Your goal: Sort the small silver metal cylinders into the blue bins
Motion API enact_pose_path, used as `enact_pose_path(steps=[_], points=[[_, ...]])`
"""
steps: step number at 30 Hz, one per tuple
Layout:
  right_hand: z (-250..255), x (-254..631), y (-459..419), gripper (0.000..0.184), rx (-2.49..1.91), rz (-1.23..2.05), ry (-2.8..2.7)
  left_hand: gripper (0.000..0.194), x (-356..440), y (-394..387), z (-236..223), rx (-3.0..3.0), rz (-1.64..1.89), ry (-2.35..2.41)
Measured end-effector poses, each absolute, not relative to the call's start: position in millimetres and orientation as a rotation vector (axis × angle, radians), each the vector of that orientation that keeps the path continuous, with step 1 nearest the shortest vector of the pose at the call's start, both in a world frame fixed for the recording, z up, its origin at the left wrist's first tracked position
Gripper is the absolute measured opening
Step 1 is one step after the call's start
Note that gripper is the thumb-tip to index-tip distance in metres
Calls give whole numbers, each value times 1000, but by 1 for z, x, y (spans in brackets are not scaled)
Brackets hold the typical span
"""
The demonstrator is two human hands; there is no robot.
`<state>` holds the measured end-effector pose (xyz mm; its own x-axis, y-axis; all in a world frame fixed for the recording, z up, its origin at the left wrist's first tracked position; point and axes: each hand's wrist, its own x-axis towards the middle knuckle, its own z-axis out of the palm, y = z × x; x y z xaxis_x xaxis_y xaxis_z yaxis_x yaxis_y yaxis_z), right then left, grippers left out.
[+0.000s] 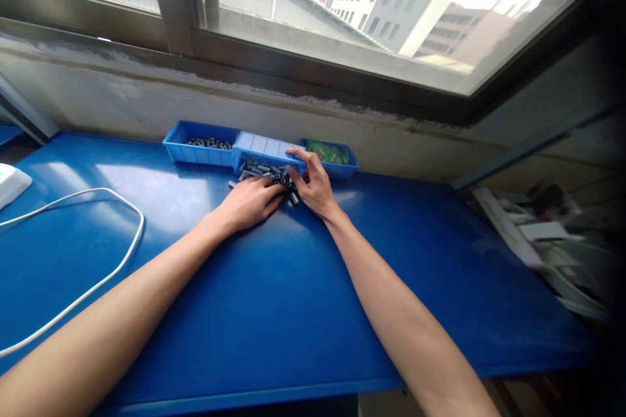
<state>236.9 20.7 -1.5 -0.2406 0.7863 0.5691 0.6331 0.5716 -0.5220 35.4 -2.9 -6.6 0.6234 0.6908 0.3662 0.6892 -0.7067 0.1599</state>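
Note:
A blue plastic bin [268, 145] lies tipped on its side with its mouth toward me. Small dark metal cylinders [254, 169] spill from it onto the blue table [293, 300]. My right hand [317, 190] grips the bin's right end, index finger on the upturned side and thumb at the opening. Over the near edge of the spilled cylinders rests my left hand [248, 201], palm down and fingers extended. Its fingertips touch the pieces, and parts of the pile are hidden beneath it.
Left of the tipped bin stands a blue bin [195, 153] holding small metal parts. Another blue bin [345, 171] with green contents is on the right. A white cable [139, 234] loops across the table's left side. Behind are a wall and window.

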Motion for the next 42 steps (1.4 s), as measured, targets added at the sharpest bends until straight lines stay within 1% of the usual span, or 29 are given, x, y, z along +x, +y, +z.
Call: enact_pose_path(steps=[7,19,27,34,37,42], points=[[0,236,19,36,-1095,197,-1959,35,35,-3,-5,2809,639,1186],[-4,238,22,34,-1114,134,-1971,25,33,-5,-4,2766,687,1193],[-6,238,22,36,-1175,46,-2010,23,30,-6,-3,2784,757,1122],[-4,238,20,38,-1212,63,-2014,17,30,-9,2,2822,828,1101],[-5,239,20,39,-1225,53,-2008,20,30,-11,4,2815,869,1159],[-4,238,20,37,-1225,64,-1979,33,30,-13,5,2784,854,1243]])
